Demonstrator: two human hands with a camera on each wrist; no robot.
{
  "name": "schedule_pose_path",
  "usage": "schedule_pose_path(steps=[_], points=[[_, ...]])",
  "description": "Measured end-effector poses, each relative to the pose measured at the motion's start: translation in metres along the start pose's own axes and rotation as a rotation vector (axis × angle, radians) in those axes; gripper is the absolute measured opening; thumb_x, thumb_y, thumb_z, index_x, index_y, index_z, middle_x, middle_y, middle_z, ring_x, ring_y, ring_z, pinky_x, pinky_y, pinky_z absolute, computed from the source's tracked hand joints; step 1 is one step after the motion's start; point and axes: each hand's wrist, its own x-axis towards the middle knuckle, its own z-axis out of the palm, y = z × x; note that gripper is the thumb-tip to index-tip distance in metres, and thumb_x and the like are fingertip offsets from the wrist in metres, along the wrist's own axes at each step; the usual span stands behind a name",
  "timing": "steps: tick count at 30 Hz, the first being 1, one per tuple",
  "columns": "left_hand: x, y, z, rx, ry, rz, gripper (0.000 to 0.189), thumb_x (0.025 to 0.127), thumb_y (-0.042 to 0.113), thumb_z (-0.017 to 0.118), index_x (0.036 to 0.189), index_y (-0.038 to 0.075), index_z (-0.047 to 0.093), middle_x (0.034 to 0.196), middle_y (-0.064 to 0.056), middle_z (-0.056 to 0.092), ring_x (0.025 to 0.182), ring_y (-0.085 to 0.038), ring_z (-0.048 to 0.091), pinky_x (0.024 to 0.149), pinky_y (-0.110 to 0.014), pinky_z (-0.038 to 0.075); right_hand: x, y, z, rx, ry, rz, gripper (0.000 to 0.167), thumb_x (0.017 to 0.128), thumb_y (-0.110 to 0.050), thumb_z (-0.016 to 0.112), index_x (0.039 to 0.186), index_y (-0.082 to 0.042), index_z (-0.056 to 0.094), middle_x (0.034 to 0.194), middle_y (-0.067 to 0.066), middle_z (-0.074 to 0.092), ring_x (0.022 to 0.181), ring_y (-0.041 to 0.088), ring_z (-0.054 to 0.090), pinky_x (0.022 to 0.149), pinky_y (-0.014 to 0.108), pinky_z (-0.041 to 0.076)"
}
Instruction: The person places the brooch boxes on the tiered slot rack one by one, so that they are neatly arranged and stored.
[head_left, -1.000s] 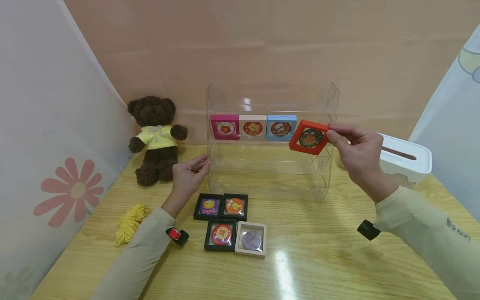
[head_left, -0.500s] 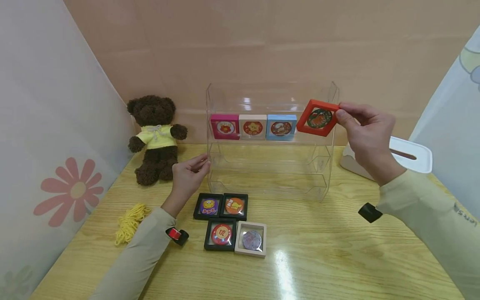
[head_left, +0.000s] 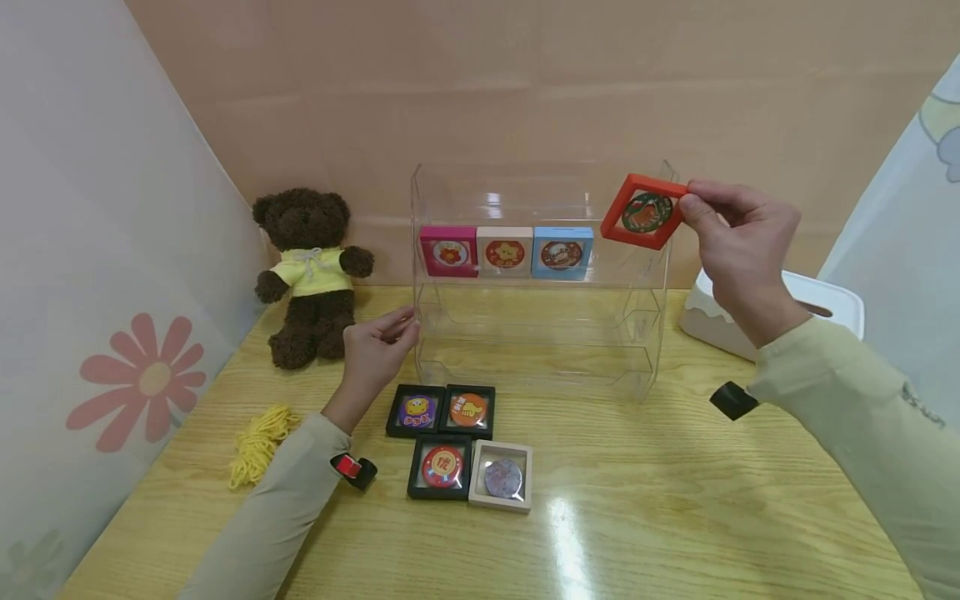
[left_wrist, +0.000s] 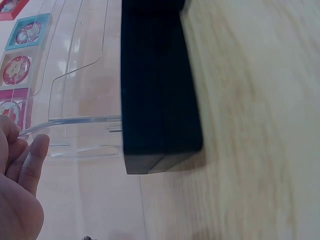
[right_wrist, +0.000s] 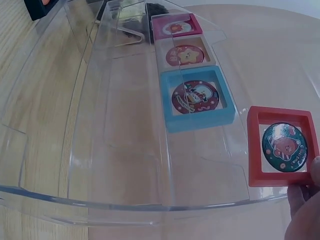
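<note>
My right hand (head_left: pixel 752 250) pinches a corner of a red square frame (head_left: pixel 627 234) with a green round badge inside. It holds the frame tilted at the upper right of a clear acrylic display rack (head_left: pixel 540 336). My left hand (head_left: pixel 378 346) pinches the rack's left side edge between thumb and fingers, as the left wrist view shows. On one tier stand a magenta frame (head_left: pixel 431 265), a cream frame (head_left: pixel 483 268) and a light-blue frame (head_left: pixel 540 268) side by side. In the right wrist view the red frame (right_wrist: pixel 255 150) is apart from the blue one (right_wrist: pixel 200 120).
Several black and cream badge frames, among them a black one (head_left: pixel 415 492), lie before the rack. A brown teddy bear (head_left: pixel 306 279) and yellow yarn (head_left: pixel 262 442) are at left. A white tissue box (head_left: pixel 836 298) stands at right, partly behind my right arm.
My right hand has lifted the red frame up and to the right, away from beside the blue frame. The left hand stays at the rack's side.
</note>
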Motion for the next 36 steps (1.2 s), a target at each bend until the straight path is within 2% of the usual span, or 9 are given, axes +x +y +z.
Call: schedule_pose_path(steps=[7,13,16,22,26,28,36], points=[[-0.001,-0.001,0.000,0.008,0.001,0.020,0.022,0.085,-0.008,0.065,0.106,-0.014,0.066,0.098,-0.026,0.065,0.081,-0.033,0.068,0.064,-0.014,0.053,0.008,0.004,-0.002,-0.047,0.006,-0.002,0.021,0.075,0.007,0.076,0.095,0.010,0.072,0.090,0.015,0.068,0.085,0.023,0.063,0.075,0.022,0.054],[-0.001,-0.002,0.000,0.014,0.006,0.017,0.022,0.085,-0.007,0.066,0.106,-0.014,0.066,0.099,-0.025,0.065,0.082,-0.031,0.068,0.065,-0.014,0.053,0.011,0.010,0.000,-0.085,-0.006,-0.049,0.018,0.075,0.009,0.075,0.092,0.009,0.073,0.090,0.014,0.069,0.085,0.023,0.063,0.076,0.022,0.054],[-0.001,-0.002,0.000,0.020,0.007,0.020,0.022,0.085,-0.007,0.066,0.106,-0.014,0.066,0.099,-0.025,0.065,0.081,-0.031,0.068,0.065,-0.014,0.052,0.012,0.013,0.000,-0.191,-0.028,-0.081,0.016,0.076,0.006,0.075,0.093,0.007,0.074,0.092,0.011,0.070,0.088,0.022,0.063,0.079,0.021,0.053],[-0.001,-0.002,0.001,0.006,0.010,0.029,0.022,0.085,-0.009,0.065,0.106,-0.015,0.065,0.099,-0.026,0.065,0.081,-0.033,0.068,0.065,-0.014,0.053,0.009,0.018,-0.002,-0.509,-0.080,-0.149,0.017,0.081,-0.002,0.074,0.096,0.003,0.075,0.097,0.002,0.071,0.095,0.013,0.063,0.078,0.017,0.052],[-0.001,-0.002,0.001,-0.001,0.014,0.033,0.022,0.084,-0.009,0.065,0.105,-0.015,0.065,0.098,-0.026,0.065,0.081,-0.033,0.068,0.064,-0.015,0.053,0.005,0.020,-0.001,-0.637,-0.107,-0.198,0.017,0.082,-0.006,0.074,0.096,0.003,0.075,0.098,0.000,0.071,0.097,0.007,0.063,0.077,0.016,0.051],[-0.001,-0.002,0.001,0.001,0.013,0.029,0.022,0.084,-0.009,0.065,0.105,-0.015,0.066,0.098,-0.026,0.065,0.081,-0.033,0.068,0.064,-0.015,0.053,0.003,0.020,0.000,-0.679,-0.112,-0.218,0.016,0.082,-0.007,0.075,0.095,0.003,0.075,0.098,0.001,0.071,0.097,0.005,0.063,0.075,0.015,0.051],[-0.001,-0.002,0.001,0.035,0.016,0.020,0.021,0.085,-0.008,0.066,0.105,-0.014,0.066,0.098,-0.025,0.066,0.080,-0.031,0.068,0.064,-0.014,0.052,-0.001,0.021,0.004,-0.722,-0.117,-0.222,0.016,0.083,-0.008,0.074,0.093,0.004,0.075,0.101,0.005,0.071,0.096,0.003,0.063,0.075,0.015,0.052]])
